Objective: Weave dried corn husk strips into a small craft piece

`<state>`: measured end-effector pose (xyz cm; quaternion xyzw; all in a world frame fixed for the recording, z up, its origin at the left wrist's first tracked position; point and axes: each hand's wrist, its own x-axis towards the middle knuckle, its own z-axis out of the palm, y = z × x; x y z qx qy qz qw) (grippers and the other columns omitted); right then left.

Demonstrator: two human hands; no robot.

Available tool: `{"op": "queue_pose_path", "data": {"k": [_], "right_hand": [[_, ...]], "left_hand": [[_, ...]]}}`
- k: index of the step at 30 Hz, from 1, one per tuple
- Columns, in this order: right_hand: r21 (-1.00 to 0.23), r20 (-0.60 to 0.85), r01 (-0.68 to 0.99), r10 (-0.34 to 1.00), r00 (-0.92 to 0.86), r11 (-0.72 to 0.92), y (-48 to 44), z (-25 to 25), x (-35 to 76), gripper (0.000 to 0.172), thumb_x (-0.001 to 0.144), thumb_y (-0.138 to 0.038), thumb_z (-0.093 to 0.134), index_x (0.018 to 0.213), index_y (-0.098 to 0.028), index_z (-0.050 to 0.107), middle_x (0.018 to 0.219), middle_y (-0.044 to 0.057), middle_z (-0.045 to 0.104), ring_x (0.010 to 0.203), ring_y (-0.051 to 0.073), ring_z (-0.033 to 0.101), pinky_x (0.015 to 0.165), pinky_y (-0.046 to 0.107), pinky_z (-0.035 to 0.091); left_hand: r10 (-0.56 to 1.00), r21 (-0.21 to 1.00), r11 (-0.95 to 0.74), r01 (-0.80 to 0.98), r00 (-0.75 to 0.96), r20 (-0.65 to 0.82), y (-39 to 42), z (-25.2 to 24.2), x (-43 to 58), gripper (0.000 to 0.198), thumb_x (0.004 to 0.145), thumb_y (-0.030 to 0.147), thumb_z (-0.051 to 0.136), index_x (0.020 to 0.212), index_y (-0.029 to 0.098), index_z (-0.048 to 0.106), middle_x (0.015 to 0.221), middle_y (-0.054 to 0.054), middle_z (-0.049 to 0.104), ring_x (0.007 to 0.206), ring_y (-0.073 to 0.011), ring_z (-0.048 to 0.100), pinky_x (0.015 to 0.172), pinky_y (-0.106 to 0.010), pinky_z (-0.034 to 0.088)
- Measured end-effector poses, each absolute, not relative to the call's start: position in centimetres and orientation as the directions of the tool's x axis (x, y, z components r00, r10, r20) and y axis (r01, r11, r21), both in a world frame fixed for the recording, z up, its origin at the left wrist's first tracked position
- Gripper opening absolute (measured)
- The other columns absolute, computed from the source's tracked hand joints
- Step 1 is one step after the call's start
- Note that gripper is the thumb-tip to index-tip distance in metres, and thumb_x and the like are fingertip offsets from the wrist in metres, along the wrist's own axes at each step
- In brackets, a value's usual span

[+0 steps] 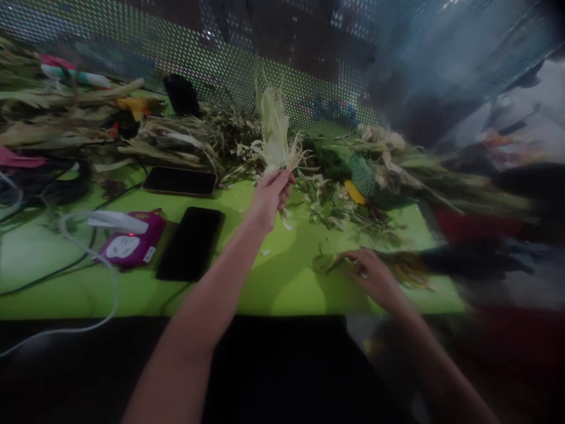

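Observation:
My left hand (272,191) is closed around the lower end of a bunch of pale corn husks (273,129). The husks stand upright above the fist, with frayed strips spreading at the sides. Lower and to the right, my right hand (368,274) is closed just over the green tabletop (282,277). From its fingertips a thin, curled strip of dry husk (327,264) sticks out to the left. Beyond the right hand lies a small heap of yellowish bands or strips (408,270), too blurred to name.
Two dark phones (180,181) (192,244) lie left of my left arm. Beside them is a purple box (135,238) with a white plug and cable (115,288). Dried husks (172,141) and leaf scraps (335,209) line the back, before a perforated screen (220,53).

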<state>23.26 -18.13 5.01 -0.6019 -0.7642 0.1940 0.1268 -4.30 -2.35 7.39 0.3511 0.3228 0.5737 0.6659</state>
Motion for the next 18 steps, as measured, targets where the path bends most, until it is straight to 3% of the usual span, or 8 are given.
{"op": "queue_pose_path", "data": {"k": [5, 8, 10, 14, 18], "right_hand": [[-0.346, 0.014, 0.884, 0.943, -0.331, 0.315, -17.2, 4.3, 21.6, 0.045, 0.087, -0.02, 0.056, 0.13, -0.032, 0.06, 0.103, 0.007, 0.059, 0.087, 0.02, 0.062, 0.074, 0.031, 0.051], [-0.255, 0.053, 0.881, 0.915, -0.4, 0.399, -16.4, 3.8, 20.8, 0.035, 0.089, -0.022, 0.054, 0.12, -0.032, 0.067, 0.103, 0.007, 0.061, 0.085, 0.021, 0.062, 0.071, 0.031, 0.049], [-0.257, 0.067, 0.865, 0.901, -0.428, 0.43, -15.9, 4.0, 20.5, 0.026, 0.091, -0.024, 0.053, 0.107, -0.03, 0.072, 0.103, 0.007, 0.063, 0.085, 0.021, 0.062, 0.072, 0.032, 0.048], [-0.544, 0.137, 0.758, 0.929, -0.343, 0.36, -15.1, 5.0, 20.1, 0.01, 0.089, -0.029, 0.06, 0.09, -0.025, 0.069, 0.098, 0.006, 0.066, 0.093, 0.021, 0.063, 0.08, 0.033, 0.05], [-0.85, 0.092, 0.519, 0.995, -0.03, 0.094, -14.2, 5.8, 20.6, 0.017, 0.085, -0.038, 0.063, 0.088, -0.022, 0.058, 0.084, 0.003, 0.069, 0.065, 0.015, 0.06, 0.063, 0.03, 0.052]], "left_hand": [[0.992, 0.842, 0.104, -0.529, 0.111, -0.053, -2.1, 7.0, -4.2, 0.025, 0.084, 0.037, 0.065, 0.072, 0.016, 0.058, 0.051, 0.007, 0.031, 0.041, -0.0024, 0.025, 0.039, -0.018, 0.019], [0.992, 0.849, 0.105, -0.518, 0.112, -0.054, -2.0, 6.9, -4.2, 0.026, 0.085, 0.038, 0.065, 0.073, 0.016, 0.058, 0.052, 0.007, 0.031, 0.042, -0.0022, 0.024, 0.039, -0.018, 0.018], [0.991, 0.856, 0.103, -0.506, 0.121, -0.048, -2.0, 6.9, -4.2, 0.027, 0.085, 0.039, 0.064, 0.073, 0.016, 0.058, 0.052, 0.006, 0.031, 0.042, -0.002, 0.024, 0.04, -0.018, 0.018], [0.983, 0.863, 0.117, -0.491, 0.18, -0.031, -2.3, 7.0, -4.0, 0.026, 0.085, 0.038, 0.065, 0.073, 0.016, 0.059, 0.053, 0.006, 0.034, 0.043, -0.0018, 0.028, 0.04, -0.016, 0.018], [0.971, 0.881, 0.133, -0.454, 0.238, -0.024, -2.8, 7.2, -3.7, 0.026, 0.086, 0.037, 0.063, 0.074, 0.015, 0.06, 0.055, 0.004, 0.04, 0.045, -0.0023, 0.033, 0.041, -0.016, 0.02]]}}
